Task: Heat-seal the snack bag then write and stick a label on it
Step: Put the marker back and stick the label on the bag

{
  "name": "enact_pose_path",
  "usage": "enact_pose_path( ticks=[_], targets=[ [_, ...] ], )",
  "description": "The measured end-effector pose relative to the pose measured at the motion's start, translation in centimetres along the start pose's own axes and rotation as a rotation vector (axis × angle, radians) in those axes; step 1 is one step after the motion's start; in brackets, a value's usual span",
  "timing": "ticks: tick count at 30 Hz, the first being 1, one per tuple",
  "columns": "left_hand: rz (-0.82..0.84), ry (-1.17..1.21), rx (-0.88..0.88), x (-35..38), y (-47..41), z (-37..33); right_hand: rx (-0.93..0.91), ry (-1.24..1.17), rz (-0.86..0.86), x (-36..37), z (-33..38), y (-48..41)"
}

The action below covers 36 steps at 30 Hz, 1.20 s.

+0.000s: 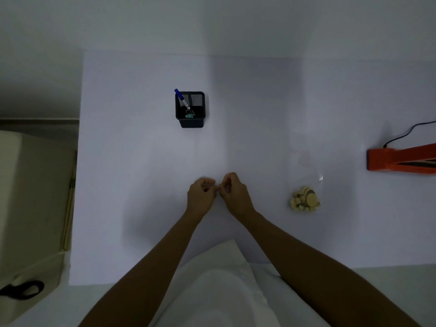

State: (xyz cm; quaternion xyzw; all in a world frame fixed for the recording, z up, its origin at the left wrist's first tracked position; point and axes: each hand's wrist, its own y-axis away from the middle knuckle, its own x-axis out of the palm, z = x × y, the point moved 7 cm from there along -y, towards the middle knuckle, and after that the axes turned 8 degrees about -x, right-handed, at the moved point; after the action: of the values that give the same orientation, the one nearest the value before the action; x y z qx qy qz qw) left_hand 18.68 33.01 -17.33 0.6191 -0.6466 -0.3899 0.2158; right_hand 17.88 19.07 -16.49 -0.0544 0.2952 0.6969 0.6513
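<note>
left hand point(200, 195) and right hand point(236, 194): fingers curled, both pinch one small thin item point(212, 184), too small to name | snack bag point(305, 199): on surface point(132, 161), 3 o'clock of hands, apart | orange heat sealer point(396, 159): 2 o'clock | mesh pen holder point(190, 121): 12 o'clock

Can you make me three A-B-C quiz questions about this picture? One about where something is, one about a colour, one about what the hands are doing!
1. Where is the blue pen? A in the black mesh cup; B in a hand; C on the floor.
2. What colour is the heat sealer? A green; B orange; C yellow.
3. What are the left hand and right hand doing? A lying flat; B waving; C pinching something together.

Answers: A, the pen leans inside the cup. B, the sealer at the right edge is orange. C, curled fingers of both hands meet on a small pale piece, too small to identify.
</note>
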Motion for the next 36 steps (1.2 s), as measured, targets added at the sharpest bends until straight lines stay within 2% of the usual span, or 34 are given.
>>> enact_pose_path(
  ticks=[12,19,29,36],
  targets=[
    [0.141,0.151,0.01,0.3,1.5,-0.7,0.04,-0.199,-0.038,-1.9,1.5,-0.1],
    [0.194,0.087,0.013,0.4,1.9,-1.3,0.043,-0.205,-0.044,-2.5,1.2,0.3],
    [0.141,-0.055,0.092,0.8,1.8,-2.2,0.011,-0.149,-0.045,-2.6,1.7,0.2],
    [0.056,-0.111,0.016,0.6,1.2,-1.3,0.063,-0.151,-0.072,-3.2,0.9,0.3]
  ],
)
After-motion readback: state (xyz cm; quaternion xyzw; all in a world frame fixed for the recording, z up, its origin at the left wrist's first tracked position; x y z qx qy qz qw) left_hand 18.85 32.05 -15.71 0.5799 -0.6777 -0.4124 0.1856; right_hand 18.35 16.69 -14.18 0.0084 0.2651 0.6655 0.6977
